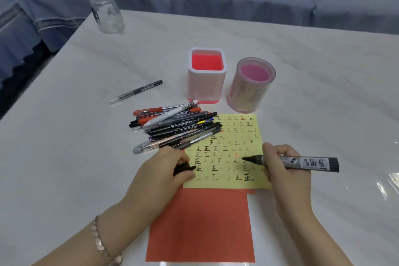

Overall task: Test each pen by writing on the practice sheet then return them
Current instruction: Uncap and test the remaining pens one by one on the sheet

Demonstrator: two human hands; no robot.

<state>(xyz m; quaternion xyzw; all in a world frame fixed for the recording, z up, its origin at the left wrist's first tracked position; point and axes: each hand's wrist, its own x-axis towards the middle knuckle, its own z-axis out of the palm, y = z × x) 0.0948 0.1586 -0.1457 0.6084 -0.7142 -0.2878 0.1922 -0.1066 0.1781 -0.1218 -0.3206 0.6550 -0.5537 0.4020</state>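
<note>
One thick black marker [302,162] is gripped by the right hand [282,167], whose fingers are curled round the front of the barrel. Its long axis lies almost level across the view: the uncapped tip points left and is set at the right part of the yellow practice sheet [228,182], while the barcoded rear end points right, past the sheet's edge. Whether the tip actually touches the paper cannot be told. A small black cap [183,167] is pinched in the curled fingers of the left hand [164,170], which rests on the sheet's left edge. One pile of pens [174,127] is heaped on the counter [323,93], overlapping the sheet's upper left corner. The pens are laid roughly parallel, their axes rising slightly from left to right, and they overlap too much for an exact count. One lone pen [136,92] is seen well apart to the upper left, its dark end pointing up and right. Two holders are stood upright just beyond the sheet, a square holder [206,75] on the left and a round holder [251,85] close beside it. Red paper [200,227] is tucked under the sheet's near edge. One clear bottle [105,11] is placed at the far left corner.
</note>
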